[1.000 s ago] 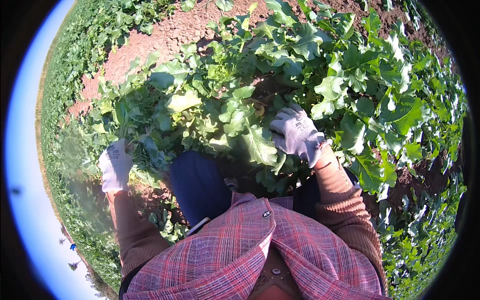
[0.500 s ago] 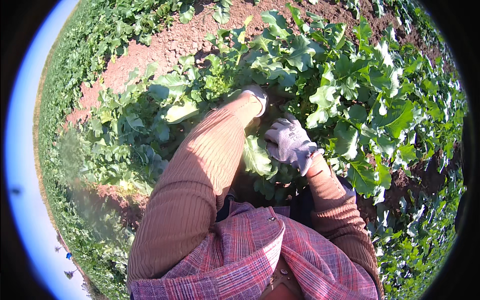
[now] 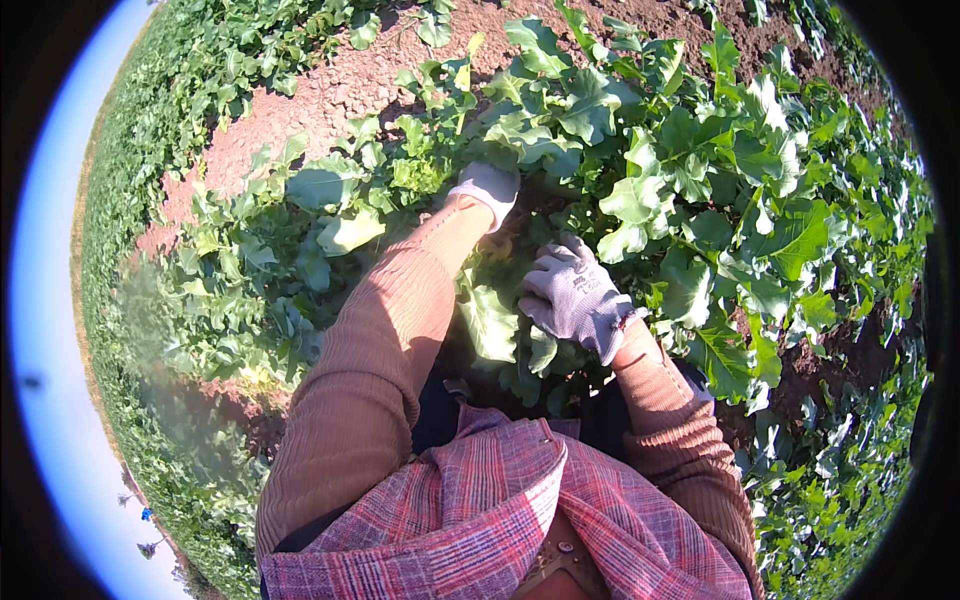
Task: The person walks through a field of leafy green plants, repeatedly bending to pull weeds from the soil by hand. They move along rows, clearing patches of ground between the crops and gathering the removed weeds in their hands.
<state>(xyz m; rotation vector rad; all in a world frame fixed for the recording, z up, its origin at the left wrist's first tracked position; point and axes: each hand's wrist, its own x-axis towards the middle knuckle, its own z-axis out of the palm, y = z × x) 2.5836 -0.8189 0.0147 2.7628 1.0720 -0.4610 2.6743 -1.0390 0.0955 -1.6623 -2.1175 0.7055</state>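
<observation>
My left hand (image 3: 487, 190), in a pale work glove, reaches in among leafy green plants, and its fingers are hidden under the foliage. Closer to me and to the right, my right hand (image 3: 575, 298) wears a grey-white glove with its fingers curled closed. Whatever they hold, if anything, cannot be made out. A broad light-green leaf (image 3: 489, 324) hangs just left of the right fingers. Lobed leaves (image 3: 640, 195) rise beyond and to the right of that hand. A pale, sunlit leaf (image 3: 350, 232) lies left of my left wrist.
Dense leafy plants (image 3: 800, 240) fill the right side. A strip of reddish-brown bare soil (image 3: 330, 95) runs beyond the row, with another leafy row (image 3: 230, 60) behind it. My plaid garment (image 3: 420, 520) covers the lower middle.
Both hands have shifted slightly left in the picture, the left one a little farther away. The right hand stays curled closed. Leaves around them have moved a little.
</observation>
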